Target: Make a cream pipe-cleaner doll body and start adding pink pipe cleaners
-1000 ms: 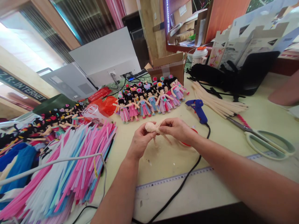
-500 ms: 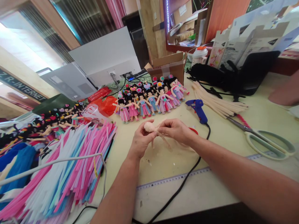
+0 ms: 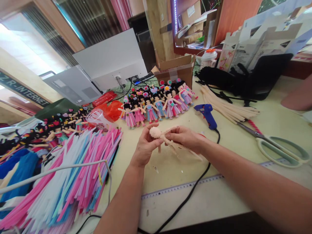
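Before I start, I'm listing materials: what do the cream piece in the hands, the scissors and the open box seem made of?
Cream piece: matte, probably pipe cleaner, from its fuzzy, ribbed strands. Scissors: grey blades, likely steel by their metallic look; smooth, pale green handles, probably plastic. Open box: matte brown cardboard, it seems, given the folded flaps.

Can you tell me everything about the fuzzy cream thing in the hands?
The fuzzy cream thing looks like pipe cleaner: a round, wound knob at one end, thin strands spreading from it, some dangling over the pale table. It's tilted, knob leftward. The left hand holds it near the knob; the right hand pinches the strands.
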